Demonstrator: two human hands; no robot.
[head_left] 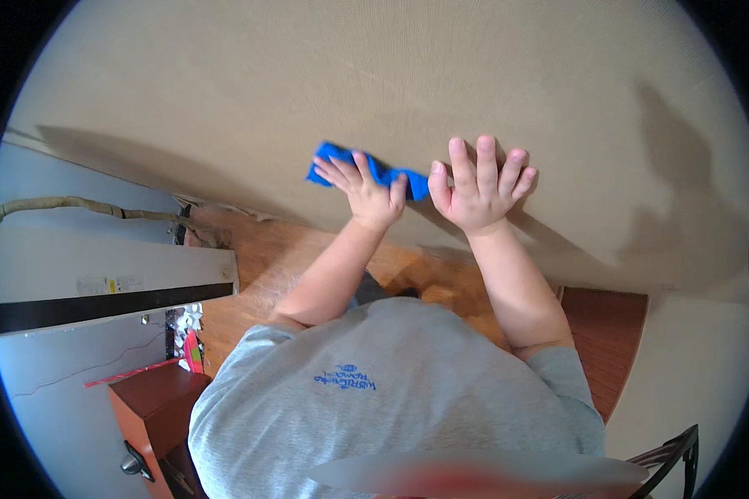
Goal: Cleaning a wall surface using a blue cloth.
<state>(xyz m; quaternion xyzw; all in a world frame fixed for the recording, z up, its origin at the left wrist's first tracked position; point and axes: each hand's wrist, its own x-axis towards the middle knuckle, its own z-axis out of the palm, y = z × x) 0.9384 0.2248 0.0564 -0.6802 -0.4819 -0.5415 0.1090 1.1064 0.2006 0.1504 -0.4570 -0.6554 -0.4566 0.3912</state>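
1. The person's left hand (pixel 370 193) lies over a crumpled, bright blue cloth (pixel 383 173), its grip loose: fingers extended and spread, not curled around it.
2. The cloth sits against a broad beige, finely textured surface (pixel 374 75) on the far side.
3. To its right, the right hand (pixel 483 193), empty, spreads its fingers wide.
4. I see an orange-brown wooden floor (pixel 262 258) beyond the near grey short-sleeved shirt (pixel 474 374).

I count one left hand (pixel 368 198) and one right hand (pixel 483 195), two hands in all, plus two forearms (pixel 520 287). There's one cloth (pixel 381 172), one tan surface (pixel 349 66) and one shirt (pixel 424 382) with two sleeves (pixel 562 378). I also see one branch (pixel 83 202) and one cabinet (pixel 162 395).
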